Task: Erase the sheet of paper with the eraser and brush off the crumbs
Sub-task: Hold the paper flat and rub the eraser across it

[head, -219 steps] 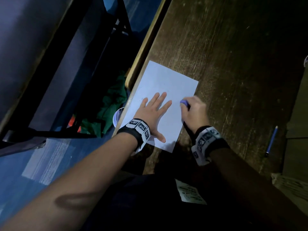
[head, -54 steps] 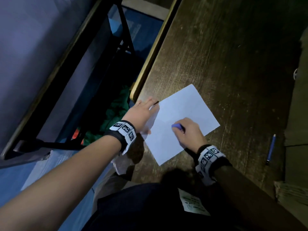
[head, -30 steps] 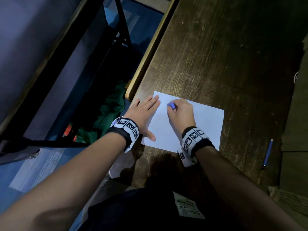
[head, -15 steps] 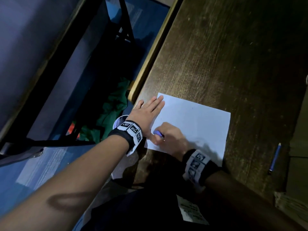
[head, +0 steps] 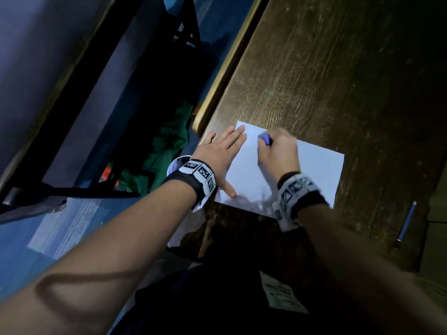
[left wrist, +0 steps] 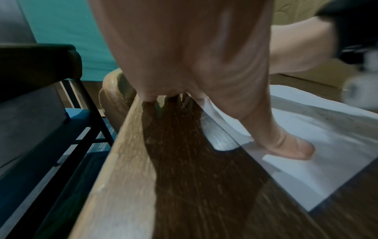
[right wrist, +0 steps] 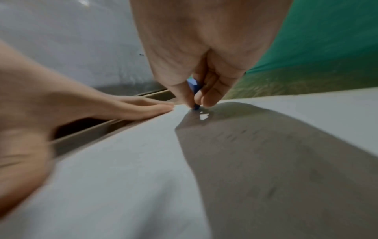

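Note:
A white sheet of paper [head: 314,170] lies near the left front corner of a dark wooden table [head: 338,68]. My left hand [head: 221,151] presses flat on the sheet's left edge with straight fingers [left wrist: 286,145], partly on bare wood. My right hand [head: 278,151] pinches a small blue eraser [head: 264,137] between thumb and fingers, its tip [right wrist: 196,106] touching the paper [right wrist: 122,177] near the far left corner. Faint pencil marks [right wrist: 255,137] show in the hand's shadow.
A blue pencil [head: 406,223] lies on the table to the right of the sheet. The table's left edge [head: 225,68] runs close by my left hand; beyond it are a dark chair frame [head: 96,189], green cloth [head: 169,146] and blue floor.
My right hand with the eraser has moved from the sheet's near left corner up to its far left corner. The left hand stays flat on the left edge.

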`<state>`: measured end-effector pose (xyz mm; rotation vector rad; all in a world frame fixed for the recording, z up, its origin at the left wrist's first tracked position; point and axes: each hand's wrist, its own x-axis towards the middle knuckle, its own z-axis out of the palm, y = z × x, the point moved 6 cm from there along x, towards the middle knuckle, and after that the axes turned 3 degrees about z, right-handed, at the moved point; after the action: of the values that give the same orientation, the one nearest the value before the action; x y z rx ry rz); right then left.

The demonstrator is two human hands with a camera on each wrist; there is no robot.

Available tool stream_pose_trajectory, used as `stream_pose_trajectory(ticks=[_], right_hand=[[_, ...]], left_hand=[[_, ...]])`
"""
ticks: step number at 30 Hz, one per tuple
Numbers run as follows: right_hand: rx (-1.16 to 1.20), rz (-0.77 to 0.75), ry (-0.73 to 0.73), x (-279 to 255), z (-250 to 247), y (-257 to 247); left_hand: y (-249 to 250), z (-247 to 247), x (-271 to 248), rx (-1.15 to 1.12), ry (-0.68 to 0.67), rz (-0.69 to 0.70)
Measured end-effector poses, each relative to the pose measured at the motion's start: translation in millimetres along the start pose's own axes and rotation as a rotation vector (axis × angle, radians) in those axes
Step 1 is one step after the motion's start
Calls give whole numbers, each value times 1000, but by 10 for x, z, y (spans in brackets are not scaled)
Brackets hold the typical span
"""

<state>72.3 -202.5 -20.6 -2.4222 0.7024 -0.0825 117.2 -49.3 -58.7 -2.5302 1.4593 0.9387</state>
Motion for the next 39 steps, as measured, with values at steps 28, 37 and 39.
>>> stream_pose_trajectory(ticks=[28, 37, 39], right_hand=[[-47, -134, -210, -422, 163, -115], [-27, -120, -273, -404, 174, -82], [12, -7, -107, -158, 69, 43]], left_hand=[[41, -53, -23, 21, -55, -29], [28, -40, -13, 23, -41, -35], [33, -40, -12, 13, -51, -30]])
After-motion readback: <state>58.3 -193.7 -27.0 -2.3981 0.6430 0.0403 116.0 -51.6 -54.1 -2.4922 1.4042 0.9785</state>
